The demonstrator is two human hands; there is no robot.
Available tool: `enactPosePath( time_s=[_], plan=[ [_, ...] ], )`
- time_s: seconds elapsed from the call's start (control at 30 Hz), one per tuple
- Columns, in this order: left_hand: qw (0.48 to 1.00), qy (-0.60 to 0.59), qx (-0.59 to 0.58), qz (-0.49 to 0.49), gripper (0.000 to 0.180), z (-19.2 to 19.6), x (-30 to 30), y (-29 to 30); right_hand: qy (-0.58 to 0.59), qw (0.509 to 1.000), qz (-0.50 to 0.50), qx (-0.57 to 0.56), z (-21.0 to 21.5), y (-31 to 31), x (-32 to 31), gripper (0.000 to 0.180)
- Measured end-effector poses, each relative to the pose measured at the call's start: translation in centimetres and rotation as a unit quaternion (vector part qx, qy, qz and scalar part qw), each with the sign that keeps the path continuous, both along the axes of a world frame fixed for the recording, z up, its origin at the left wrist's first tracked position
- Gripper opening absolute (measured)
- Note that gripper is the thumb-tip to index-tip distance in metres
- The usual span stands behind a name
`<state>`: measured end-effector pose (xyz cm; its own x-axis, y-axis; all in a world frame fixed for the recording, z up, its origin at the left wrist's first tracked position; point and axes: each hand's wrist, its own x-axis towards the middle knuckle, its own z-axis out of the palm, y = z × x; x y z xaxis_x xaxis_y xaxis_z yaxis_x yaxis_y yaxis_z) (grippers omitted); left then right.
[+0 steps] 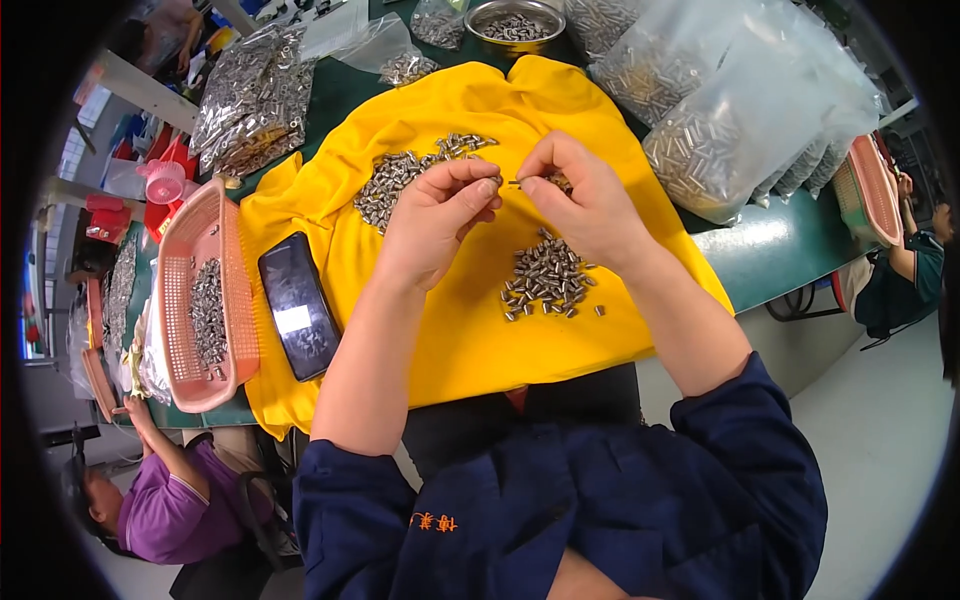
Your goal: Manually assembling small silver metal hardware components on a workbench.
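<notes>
My left hand point(440, 212) and my right hand point(580, 200) meet fingertip to fingertip above a yellow cloth point(460, 330). Between the fingertips is a small metal pin point(514, 182); the right hand pinches it and also cups a few small metal parts. The left thumb and forefinger are closed on its other end. A pile of small metal cylinders point(548, 278) lies below my right hand. A larger spread of the same parts point(400, 180) lies behind my left hand.
A black phone point(298, 305) lies on the cloth's left edge beside a pink basket point(205, 300) with metal parts. Clear bags of parts point(720, 130) and a steel bowl point(515, 22) stand at the back. One person sits at lower left point(150, 500), another at right point(905, 275).
</notes>
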<state>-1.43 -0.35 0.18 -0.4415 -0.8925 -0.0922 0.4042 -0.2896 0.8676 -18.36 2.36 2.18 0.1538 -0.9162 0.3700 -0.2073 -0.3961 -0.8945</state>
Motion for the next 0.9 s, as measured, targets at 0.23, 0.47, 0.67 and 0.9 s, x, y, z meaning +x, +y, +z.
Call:
enactPosePath(
  time_s=[0.23,0.47,0.67,0.9],
  plan=[
    [0.997,0.054,0.032,-0.041,0.012,0.4,-0.2,0.4,-0.037,0.997,0.032,0.060,0.6,0.2,0.0,0.006],
    [0.999,-0.027,-0.034,-0.019,0.012,0.3,-0.3,0.2,0.110,0.994,-0.005,-0.025,0.3,0.2,-0.1,0.008],
    [0.996,-0.058,-0.058,0.017,0.011,0.2,-0.6,0.3,0.073,0.997,-0.010,-0.005,0.0,0.4,0.4,0.005],
    [0.937,-0.274,-0.219,0.007,0.010,-0.2,-0.5,-0.1,-0.251,0.951,0.061,0.171,-1.2,-1.9,-1.9,0.006]
  ],
)
